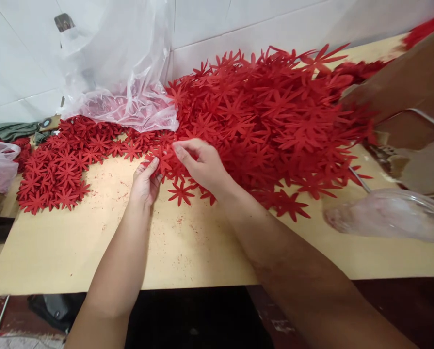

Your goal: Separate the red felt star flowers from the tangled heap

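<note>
White tiled wall (275, 24) behind pale wooden tabletop (93, 242) flecked with red crumbs. Big heap of red flower cutouts (267, 116) spread centre to right; flatter patch (56, 165) at left. Left hand (144, 182) and right hand (202, 162) close together at heap's near edge, fingers pinching a few cutouts (164, 162), exact count unclear. Clear plastic bag (122, 82) slumped against wall. Blurred clear bag (387, 215) at right.

The near half of the table (187, 247) lies bare. Behind, a heap of red cut-out flowers (267, 121) blocks the middle and right, a clear plastic bag (122, 92) the left rear, a glass dish (394, 213) the right edge.
</note>
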`<state>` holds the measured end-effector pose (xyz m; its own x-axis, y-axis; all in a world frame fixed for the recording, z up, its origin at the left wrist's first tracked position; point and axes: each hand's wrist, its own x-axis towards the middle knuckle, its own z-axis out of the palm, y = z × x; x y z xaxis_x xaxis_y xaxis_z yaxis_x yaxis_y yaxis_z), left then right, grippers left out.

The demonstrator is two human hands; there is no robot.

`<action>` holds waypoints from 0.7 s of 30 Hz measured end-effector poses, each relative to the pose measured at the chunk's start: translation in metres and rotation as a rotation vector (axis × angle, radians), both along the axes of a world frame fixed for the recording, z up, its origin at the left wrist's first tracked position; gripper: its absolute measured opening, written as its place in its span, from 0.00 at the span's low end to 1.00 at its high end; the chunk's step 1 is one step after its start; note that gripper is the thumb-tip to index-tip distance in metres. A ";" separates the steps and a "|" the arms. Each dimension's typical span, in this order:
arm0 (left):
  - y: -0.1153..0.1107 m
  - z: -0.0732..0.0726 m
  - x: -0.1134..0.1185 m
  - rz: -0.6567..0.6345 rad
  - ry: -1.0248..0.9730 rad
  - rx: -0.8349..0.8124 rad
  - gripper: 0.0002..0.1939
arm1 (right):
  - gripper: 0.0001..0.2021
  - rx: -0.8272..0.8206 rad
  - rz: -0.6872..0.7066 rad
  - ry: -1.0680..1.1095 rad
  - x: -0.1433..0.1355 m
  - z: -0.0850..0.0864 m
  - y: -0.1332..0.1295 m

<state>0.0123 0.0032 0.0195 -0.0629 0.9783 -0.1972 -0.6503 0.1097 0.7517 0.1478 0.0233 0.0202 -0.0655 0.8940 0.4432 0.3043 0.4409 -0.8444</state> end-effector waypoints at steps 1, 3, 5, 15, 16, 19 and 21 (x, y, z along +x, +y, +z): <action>0.000 0.000 0.000 -0.009 0.005 0.005 0.05 | 0.18 -0.090 0.115 0.087 -0.004 0.000 -0.001; 0.000 -0.001 0.000 -0.017 0.010 0.013 0.06 | 0.15 -0.251 0.251 0.236 -0.009 -0.001 -0.001; 0.001 -0.003 0.000 -0.011 0.009 0.017 0.06 | 0.15 -0.322 0.259 0.322 -0.011 -0.002 -0.001; 0.004 -0.010 -0.002 0.033 0.069 0.035 0.09 | 0.19 -0.226 0.015 0.233 -0.001 0.006 -0.001; 0.003 -0.010 -0.002 0.023 0.076 0.049 0.09 | 0.18 -0.229 0.020 0.228 -0.001 0.005 0.000; 0.001 -0.010 0.002 -0.047 0.131 0.099 0.12 | 0.17 -0.234 0.066 0.218 -0.003 0.001 0.001; 0.000 -0.011 0.004 -0.083 0.175 0.117 0.14 | 0.16 -0.202 0.066 0.175 -0.003 0.001 0.000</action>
<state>0.0165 0.0028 0.0090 -0.0048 0.9971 -0.0755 -0.5011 0.0629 0.8631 0.1444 0.0233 0.0212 -0.0643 0.9617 0.2664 0.1220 0.2726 -0.9544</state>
